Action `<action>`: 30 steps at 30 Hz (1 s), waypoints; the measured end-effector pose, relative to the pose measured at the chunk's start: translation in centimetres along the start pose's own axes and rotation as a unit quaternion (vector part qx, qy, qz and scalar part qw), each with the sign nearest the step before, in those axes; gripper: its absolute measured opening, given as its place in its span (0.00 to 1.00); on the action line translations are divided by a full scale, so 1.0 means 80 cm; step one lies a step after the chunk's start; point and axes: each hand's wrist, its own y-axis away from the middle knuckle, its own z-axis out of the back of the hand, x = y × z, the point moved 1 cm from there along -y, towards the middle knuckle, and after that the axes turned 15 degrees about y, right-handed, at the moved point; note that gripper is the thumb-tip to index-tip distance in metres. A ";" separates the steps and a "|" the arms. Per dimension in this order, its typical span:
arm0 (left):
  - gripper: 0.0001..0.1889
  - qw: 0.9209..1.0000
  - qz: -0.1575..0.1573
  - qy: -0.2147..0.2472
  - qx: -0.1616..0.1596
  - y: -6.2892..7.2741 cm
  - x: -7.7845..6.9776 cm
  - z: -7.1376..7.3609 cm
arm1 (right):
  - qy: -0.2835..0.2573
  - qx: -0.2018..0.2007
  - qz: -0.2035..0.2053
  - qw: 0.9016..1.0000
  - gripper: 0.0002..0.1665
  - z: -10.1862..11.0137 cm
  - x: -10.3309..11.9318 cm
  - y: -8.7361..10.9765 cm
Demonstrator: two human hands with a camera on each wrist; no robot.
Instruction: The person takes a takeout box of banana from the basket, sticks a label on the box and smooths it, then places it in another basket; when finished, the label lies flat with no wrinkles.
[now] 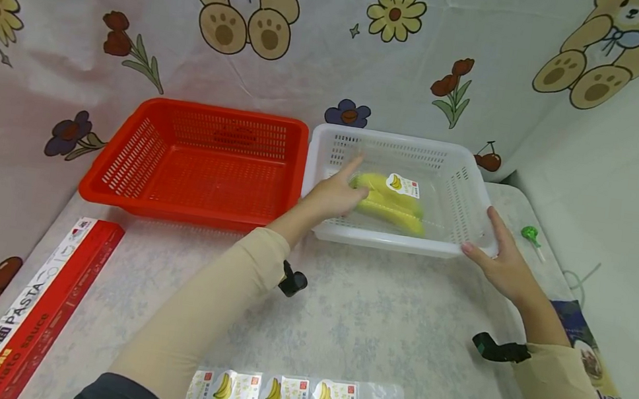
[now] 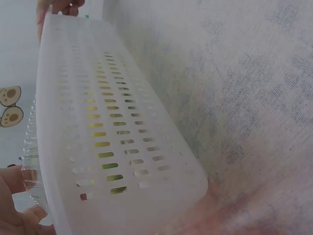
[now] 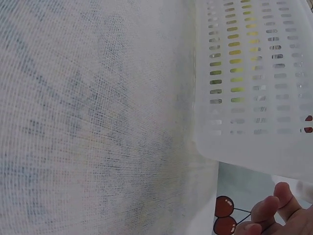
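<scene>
A white basket [image 1: 386, 242] stands on the table with a pack of yellow-green bananas [image 1: 390, 208] inside, labelled on top. My left hand [image 1: 332, 194] reaches over the basket's left side, index finger extended. In the left wrist view its fingers [image 2: 14, 176] are at a clear ridged plastic box [image 2: 32, 161] that rises above the rim; one finger shows through the plastic. My right hand [image 1: 504, 255] holds the basket's front right corner, thumb at the front rim and a finger at the right rim. The transparent box is hard to make out from above.
A red basket [image 1: 219, 187] stands to the left, close to the white one. A strip of banana labels [image 1: 283, 395] lies near the front. Red pasta packaging [image 1: 41, 318] lies at the left, a yellow-blue package [image 1: 603, 374] and a small green object [image 1: 530, 235] at the right.
</scene>
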 end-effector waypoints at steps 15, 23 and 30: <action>0.34 0.982 0.049 -0.177 -0.041 -0.004 0.005 -0.004 | -0.004 -0.005 -0.002 1.000 0.56 -0.002 0.008 0.002; 0.34 0.972 0.036 -0.221 -0.066 0.002 0.007 -0.009 | -0.024 -0.017 -0.003 1.000 0.56 -0.008 0.009 0.003; 0.32 0.960 -0.062 -0.265 -0.066 0.022 -0.008 -0.013 | -0.020 -0.048 0.004 0.999 0.54 -0.012 0.009 0.007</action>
